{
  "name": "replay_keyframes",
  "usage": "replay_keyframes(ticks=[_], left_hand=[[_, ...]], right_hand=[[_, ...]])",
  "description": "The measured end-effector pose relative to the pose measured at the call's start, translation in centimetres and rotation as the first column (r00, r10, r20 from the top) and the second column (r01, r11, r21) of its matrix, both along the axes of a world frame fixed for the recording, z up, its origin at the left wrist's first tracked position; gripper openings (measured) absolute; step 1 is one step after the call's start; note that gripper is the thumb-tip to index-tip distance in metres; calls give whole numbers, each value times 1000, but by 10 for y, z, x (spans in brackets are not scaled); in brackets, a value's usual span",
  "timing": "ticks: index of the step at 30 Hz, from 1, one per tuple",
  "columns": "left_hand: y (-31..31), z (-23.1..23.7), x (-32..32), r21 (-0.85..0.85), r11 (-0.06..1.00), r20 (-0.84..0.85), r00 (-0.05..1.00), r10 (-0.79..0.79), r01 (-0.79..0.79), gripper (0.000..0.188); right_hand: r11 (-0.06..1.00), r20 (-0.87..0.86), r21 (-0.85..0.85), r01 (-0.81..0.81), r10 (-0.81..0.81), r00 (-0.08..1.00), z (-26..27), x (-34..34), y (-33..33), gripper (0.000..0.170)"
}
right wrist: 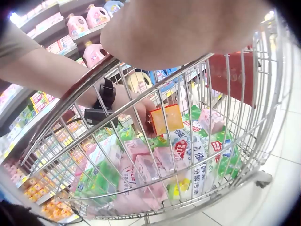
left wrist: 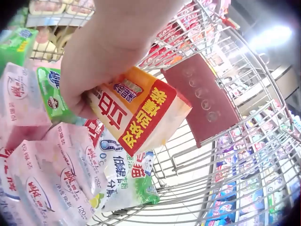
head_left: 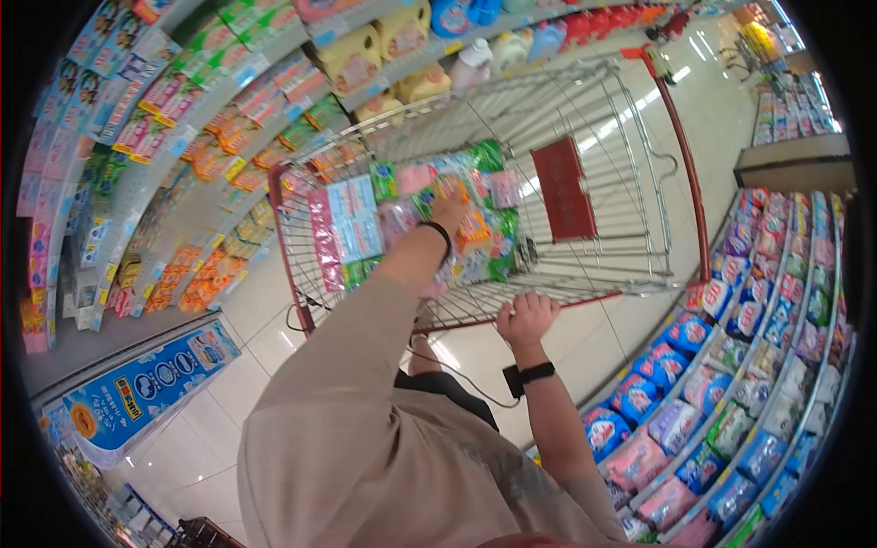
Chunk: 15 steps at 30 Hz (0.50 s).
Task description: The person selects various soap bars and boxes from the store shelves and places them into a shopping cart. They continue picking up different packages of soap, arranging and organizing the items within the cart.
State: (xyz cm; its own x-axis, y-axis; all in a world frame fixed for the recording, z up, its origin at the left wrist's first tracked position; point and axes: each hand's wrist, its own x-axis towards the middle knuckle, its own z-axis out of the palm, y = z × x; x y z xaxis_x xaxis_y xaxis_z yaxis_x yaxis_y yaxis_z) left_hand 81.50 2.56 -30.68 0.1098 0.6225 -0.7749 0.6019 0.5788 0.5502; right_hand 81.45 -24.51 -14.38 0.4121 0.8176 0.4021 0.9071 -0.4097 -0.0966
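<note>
My left hand (head_left: 446, 214) reaches into a shopping cart (head_left: 676, 119) and, in the left wrist view, grips an orange, red-lettered package (left wrist: 136, 110) by one end. That package (right wrist: 168, 119) is held above the other goods in the right wrist view. Below it lie pink packs (left wrist: 49, 181), a green pack (left wrist: 55, 96) and a white and green bag (left wrist: 117, 179). My right hand (head_left: 528, 319) has its fingers curled over the cart's near side rail. Seen from the right wrist, that hand (right wrist: 183, 30) is large and close above the rim, its fingertips hidden.
Shelves of boxed and bottled goods (head_left: 402, 32) run along the left and far side. Stacked bagged goods (head_left: 662, 365) line the right. A red plate (head_left: 564, 189) hangs inside the cart. A blue sign (head_left: 142, 393) stands at lower left above the tiled floor.
</note>
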Motion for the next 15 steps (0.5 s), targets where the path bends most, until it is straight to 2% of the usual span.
replay_keyframes(ticks=[3, 6, 8, 9, 11, 12, 13, 15], left_hand=[[4, 39, -5, -92, 986, 125, 981, 149, -138, 89], [28, -105, 10, -84, 982, 306, 933, 187, -169, 78], [27, -42, -9, -232, 939, 409, 850, 332, -255, 67], [34, -38, -25, -274, 960, 470, 861, 193, -66, 60], [48, -28, -37, -224, 971, 426, 904, 17, 88, 60], [50, -1, -40, -211, 960, 396, 914, -90, 185, 60], [51, 19, -41, -199, 936, 366, 908, -205, 291, 60], [69, 40, -53, -233, 879, 404, 864, -301, 415, 66]], right_hand=[[1000, -6, 18, 3, -3, 1000, -1, 0, 0, 21], [999, 12, 29, -29, 29, 1000, 1, 2, 0, 21], [999, 23, 29, -27, 27, 999, -1, 0, -1, 21], [999, 19, 17, -30, 29, 999, 1, 0, 1, 22], [999, 28, 13, -34, 34, 999, -2, 3, 3, 22], [1000, 29, 6, -16, 15, 999, -1, 0, -1, 22], [1000, 24, -4, -3, 3, 1000, 2, -1, 0, 23], [1000, 24, 5, -1, 1, 1000, 2, -1, -2, 24]])
